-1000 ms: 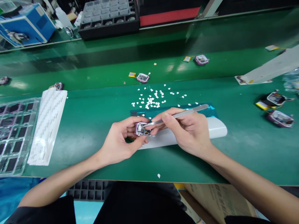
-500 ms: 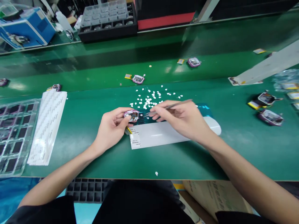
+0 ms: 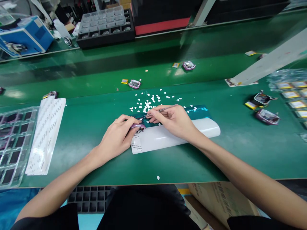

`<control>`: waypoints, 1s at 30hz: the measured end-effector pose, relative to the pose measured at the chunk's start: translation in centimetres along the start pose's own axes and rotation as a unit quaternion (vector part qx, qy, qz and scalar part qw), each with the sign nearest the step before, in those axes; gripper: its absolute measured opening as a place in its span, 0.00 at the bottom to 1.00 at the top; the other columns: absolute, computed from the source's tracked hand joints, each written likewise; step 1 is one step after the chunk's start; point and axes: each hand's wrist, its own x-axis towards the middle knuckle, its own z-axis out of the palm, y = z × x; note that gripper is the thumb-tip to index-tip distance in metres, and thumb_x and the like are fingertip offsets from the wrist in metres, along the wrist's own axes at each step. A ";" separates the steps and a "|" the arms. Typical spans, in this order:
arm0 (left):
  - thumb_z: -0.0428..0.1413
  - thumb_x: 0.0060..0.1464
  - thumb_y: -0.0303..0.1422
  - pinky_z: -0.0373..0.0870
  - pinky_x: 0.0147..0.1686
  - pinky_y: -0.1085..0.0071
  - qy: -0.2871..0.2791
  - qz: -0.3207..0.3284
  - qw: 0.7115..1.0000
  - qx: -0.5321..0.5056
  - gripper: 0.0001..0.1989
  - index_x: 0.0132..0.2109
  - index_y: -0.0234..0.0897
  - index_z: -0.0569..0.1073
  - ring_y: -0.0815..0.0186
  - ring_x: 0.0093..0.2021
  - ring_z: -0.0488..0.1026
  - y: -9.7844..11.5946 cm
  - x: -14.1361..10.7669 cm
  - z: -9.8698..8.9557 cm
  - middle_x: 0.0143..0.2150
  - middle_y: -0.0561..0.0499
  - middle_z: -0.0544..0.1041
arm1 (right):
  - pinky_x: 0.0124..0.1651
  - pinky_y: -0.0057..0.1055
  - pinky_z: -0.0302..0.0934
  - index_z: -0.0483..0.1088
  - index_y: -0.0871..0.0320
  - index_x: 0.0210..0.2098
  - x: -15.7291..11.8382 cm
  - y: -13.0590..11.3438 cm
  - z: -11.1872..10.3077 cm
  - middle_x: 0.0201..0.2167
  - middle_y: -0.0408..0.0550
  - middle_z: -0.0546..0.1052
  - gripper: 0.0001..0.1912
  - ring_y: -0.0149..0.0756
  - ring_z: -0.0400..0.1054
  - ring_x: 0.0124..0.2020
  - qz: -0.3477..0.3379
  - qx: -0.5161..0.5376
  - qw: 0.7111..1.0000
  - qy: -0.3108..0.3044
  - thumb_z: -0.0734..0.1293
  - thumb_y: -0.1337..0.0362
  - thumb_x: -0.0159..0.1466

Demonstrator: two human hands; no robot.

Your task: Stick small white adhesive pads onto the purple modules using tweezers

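Note:
My left hand (image 3: 122, 132) is closed on a small purple-rimmed device casing (image 3: 138, 126), tilted so that its rim faces up and part of its electronics shows below. In my right hand (image 3: 172, 119) is a pair of thin metal tweezers (image 3: 165, 109), pinched like a pen. Their tips point left, close to the casing; whether they grip anything I cannot make out. Beneath both hands lies a white backing sheet (image 3: 158, 140) with a blue film strip (image 3: 199, 111) along its far side. Small white sticker pieces (image 3: 148, 103) are scattered just beyond the hands.
More casings with yellow batteries lie on the green bench, one casing (image 3: 134, 84) beyond the stickers and another casing (image 3: 267, 117) at right. Printed white strips (image 3: 46, 137) and a clear tray (image 3: 18, 147) are at left. A white post (image 3: 271, 60) stands at right.
My left hand has turned the casing from facing up to a tilted pose. The tweezers have come left, nearer to it. The whole view has shifted slightly.

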 end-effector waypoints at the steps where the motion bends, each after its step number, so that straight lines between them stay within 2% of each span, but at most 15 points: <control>1: 0.48 0.69 0.30 0.70 0.51 0.59 -0.011 0.004 1.000 0.010 0.10 0.50 0.38 0.74 0.57 0.54 0.70 -0.1 0.0 0.0 0.51 0.45 0.79 | 0.37 0.35 0.77 0.80 0.59 0.30 0.0 0.1 0.0 0.41 0.53 0.81 0.16 0.38 0.78 0.33 -0.002 -0.001 1.000 -0.001 0.69 0.53 0.66; 3: 0.47 0.70 0.30 0.69 0.50 0.57 -0.033 0.010 0.999 0.033 0.11 0.51 0.38 0.73 0.55 0.54 0.69 -0.2 0.1 0.1 0.51 0.45 0.79 | 0.36 0.34 0.76 0.81 0.58 0.33 0.0 0.4 -0.1 0.41 0.51 0.82 0.14 0.38 0.78 0.34 -0.038 -0.029 0.999 -0.005 0.68 0.55 0.67; 5: 0.47 0.70 0.31 0.69 0.50 0.56 -0.039 0.017 0.998 0.051 0.11 0.51 0.38 0.73 0.55 0.54 0.68 -0.4 0.1 0.2 0.51 0.45 0.79 | 0.38 0.34 0.76 0.81 0.57 0.38 -0.1 0.8 -0.1 0.40 0.48 0.83 0.11 0.39 0.79 0.36 -0.135 -0.097 0.986 -0.011 0.67 0.60 0.69; 8: 0.48 0.70 0.32 0.68 0.48 0.56 -0.025 0.024 0.997 0.063 0.10 0.50 0.38 0.73 0.54 0.52 0.68 -0.8 0.2 0.4 0.47 0.45 0.79 | 0.39 0.33 0.75 0.79 0.57 0.44 -0.3 1.8 -0.1 0.40 0.46 0.83 0.10 0.37 0.79 0.36 -0.302 -0.208 0.930 -0.009 0.65 0.65 0.71; 11: 0.48 0.70 0.32 0.68 0.48 0.56 -0.024 0.024 0.998 0.054 0.09 0.49 0.39 0.73 0.54 0.53 0.68 -1.0 0.3 0.6 0.44 0.46 0.80 | 0.39 0.32 0.75 0.77 0.58 0.47 -0.5 2.6 0.0 0.42 0.47 0.83 0.10 0.35 0.78 0.36 -0.377 -0.285 0.881 -0.004 0.63 0.69 0.72; 15: 0.48 0.69 0.31 0.68 0.48 0.56 -0.018 0.034 0.997 0.064 0.09 0.49 0.39 0.73 0.54 0.53 0.69 -1.0 0.2 0.7 0.43 0.47 0.80 | 0.41 0.32 0.76 0.73 0.61 0.48 -0.6 2.7 0.1 0.47 0.51 0.81 0.12 0.35 0.78 0.41 -0.442 -0.350 0.826 -0.007 0.61 0.76 0.70; 18: 0.49 0.69 0.31 0.68 0.47 0.55 -0.009 0.039 0.995 0.090 0.08 0.47 0.39 0.73 0.52 0.53 0.69 -0.8 0.1 0.7 0.42 0.46 0.81 | 0.33 0.31 0.76 0.72 0.64 0.46 -0.7 2.3 0.4 0.45 0.53 0.82 0.13 0.35 0.77 0.36 -0.484 -0.393 0.781 0.016 0.58 0.77 0.70; 21: 0.48 0.69 0.30 0.68 0.46 0.56 -0.005 0.042 0.994 0.104 0.08 0.46 0.38 0.73 0.51 0.54 0.69 -0.7 0.1 0.7 0.40 0.46 0.81 | 0.28 0.30 0.74 0.72 0.67 0.46 -0.9 2.0 0.7 0.44 0.55 0.82 0.13 0.36 0.77 0.33 -0.503 -0.421 0.754 0.031 0.57 0.77 0.71; 24: 0.49 0.68 0.30 0.67 0.44 0.57 -0.004 0.041 0.994 0.103 0.09 0.47 0.38 0.73 0.51 0.54 0.69 -0.8 0.2 0.9 0.39 0.45 0.82 | 0.30 0.29 0.75 0.72 0.68 0.47 -0.9 2.0 0.6 0.45 0.56 0.81 0.12 0.37 0.78 0.37 -0.509 -0.442 0.738 0.035 0.58 0.77 0.71; 26: 0.49 0.68 0.30 0.67 0.44 0.57 -0.002 0.040 0.994 0.103 0.10 0.48 0.38 0.74 0.51 0.53 0.69 -0.9 0.2 1.0 0.41 0.45 0.82 | 0.33 0.30 0.76 0.71 0.68 0.49 -0.7 2.0 0.3 0.47 0.57 0.81 0.11 0.38 0.78 0.39 -0.509 -0.443 0.737 0.047 0.60 0.76 0.71; 28: 0.48 0.68 0.30 0.67 0.44 0.57 0.002 0.041 0.994 0.103 0.11 0.49 0.37 0.75 0.50 0.53 0.69 -0.7 0.1 1.0 0.43 0.44 0.82 | 0.36 0.32 0.77 0.70 0.66 0.53 -0.4 1.9 -0.3 0.47 0.57 0.81 0.13 0.38 0.79 0.38 -0.502 -0.428 0.749 0.068 0.63 0.76 0.70; 30: 0.49 0.67 0.28 0.66 0.45 0.55 0.013 0.072 0.994 0.077 0.11 0.47 0.38 0.76 0.50 0.54 0.69 -0.2 -0.1 0.7 0.46 0.45 0.82 | 0.38 0.33 0.77 0.67 0.64 0.58 -0.1 1.6 -0.8 0.48 0.56 0.81 0.19 0.38 0.79 0.38 -0.496 -0.400 0.766 0.086 0.66 0.75 0.69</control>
